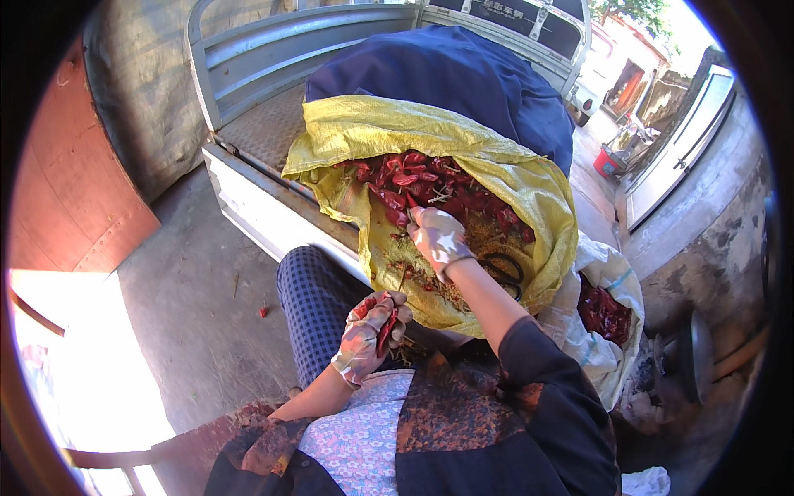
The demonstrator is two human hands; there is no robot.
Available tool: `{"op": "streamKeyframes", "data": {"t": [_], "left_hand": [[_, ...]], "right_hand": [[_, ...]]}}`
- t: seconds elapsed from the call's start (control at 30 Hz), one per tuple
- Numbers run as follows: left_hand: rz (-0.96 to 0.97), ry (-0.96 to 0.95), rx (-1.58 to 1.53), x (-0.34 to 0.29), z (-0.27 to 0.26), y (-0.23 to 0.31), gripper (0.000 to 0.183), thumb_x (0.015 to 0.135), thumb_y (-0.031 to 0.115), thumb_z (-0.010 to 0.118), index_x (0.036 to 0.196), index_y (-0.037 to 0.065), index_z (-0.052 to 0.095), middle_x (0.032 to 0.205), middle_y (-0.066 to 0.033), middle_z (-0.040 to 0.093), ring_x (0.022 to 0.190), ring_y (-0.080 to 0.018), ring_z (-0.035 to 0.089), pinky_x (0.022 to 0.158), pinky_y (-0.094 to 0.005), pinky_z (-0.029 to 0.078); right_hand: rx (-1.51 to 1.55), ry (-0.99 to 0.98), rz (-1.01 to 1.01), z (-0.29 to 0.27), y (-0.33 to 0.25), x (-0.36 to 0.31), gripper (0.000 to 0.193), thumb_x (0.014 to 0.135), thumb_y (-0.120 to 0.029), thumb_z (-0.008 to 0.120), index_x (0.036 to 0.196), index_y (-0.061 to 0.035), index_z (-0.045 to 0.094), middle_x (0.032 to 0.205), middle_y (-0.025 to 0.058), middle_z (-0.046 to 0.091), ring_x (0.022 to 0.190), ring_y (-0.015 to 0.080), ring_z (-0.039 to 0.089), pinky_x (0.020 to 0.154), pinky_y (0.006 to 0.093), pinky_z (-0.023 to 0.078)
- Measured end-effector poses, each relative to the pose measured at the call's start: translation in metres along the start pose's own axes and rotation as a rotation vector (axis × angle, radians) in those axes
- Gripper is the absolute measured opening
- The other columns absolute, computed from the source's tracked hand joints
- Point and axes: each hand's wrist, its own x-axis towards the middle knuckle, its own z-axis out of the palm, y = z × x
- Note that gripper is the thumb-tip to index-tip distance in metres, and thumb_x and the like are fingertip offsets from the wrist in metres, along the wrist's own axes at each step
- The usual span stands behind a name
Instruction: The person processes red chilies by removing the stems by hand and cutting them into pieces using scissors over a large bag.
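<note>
A yellow woven sack (364, 124) lies wide open in front of me, with a heap of dried red chili peppers (413, 175) toward its far side. My right hand (439, 240), in a patterned work glove, is inside the sack at the near edge of the heap. Its fingers are pinched on a red chili pepper (412, 201). Lower and to the left, over my lap, my left hand (369, 339) wears a similar glove and is closed around several dried chili peppers (386, 332). Pale stem bits and seeds (405, 252) cover the sack's near part.
Black-handled scissors (506, 271) rest in the sack, right of my right hand. A white sack (616, 285) with more red peppers stands at the right. The sack lies on a truck bed (265, 124), before a dark blue cloth-covered mound (447, 70). One red piece (264, 312) lies on the floor.
</note>
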Motion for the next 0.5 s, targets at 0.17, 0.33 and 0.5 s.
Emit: {"op": "streamKeyframes", "data": {"t": [0.17, 0.33, 0.5], "left_hand": [[0.008, -0.067, -0.114, 0.003, -0.007, 0.002, 0.016, 0.094, 0.024, 0.054, 0.101, 0.01, 0.052, 0.078, -0.0018, 0.052, 0.054, -0.0085, 0.043, 0.048, -0.0214, 0.036], [-0.023, -0.113, -0.14, 0.011, -0.013, -0.002, 0.017, 0.09, 0.025, 0.059, 0.085, 0.015, 0.046, 0.071, 0.0012, 0.042, 0.051, -0.0083, 0.034, 0.045, -0.0214, 0.031], [-0.017, -0.167, -0.232, 0.009, -0.027, -0.002, 0.013, 0.091, 0.021, 0.056, 0.083, 0.013, 0.049, 0.069, 0.0003, 0.044, 0.051, -0.0082, 0.035, 0.046, -0.0224, 0.032]], "right_hand": [[-0.263, -0.142, 0.009, 0.007, -0.006, 0.015, 0.022, 0.081, -0.016, 0.059, 0.101, -0.0072, 0.06, 0.089, 0.0143, 0.065, 0.081, 0.031, 0.065, 0.068, 0.0406, 0.052], [0.296, 0.199, -0.143, 0.066, 0.048, 0.008, 0.039, 0.078, -0.017, 0.062, 0.113, 0.0003, 0.054, 0.09, 0.0067, 0.067, 0.08, 0.0268, 0.065, 0.07, 0.0372, 0.052], [0.087, -0.16, -0.08, -0.04, 0.0, -0.02, 0.028, 0.079, -0.02, 0.062, 0.105, -0.0093, 0.063, 0.093, 0.0139, 0.066, 0.088, 0.03, 0.063, 0.077, 0.0389, 0.051]]}}
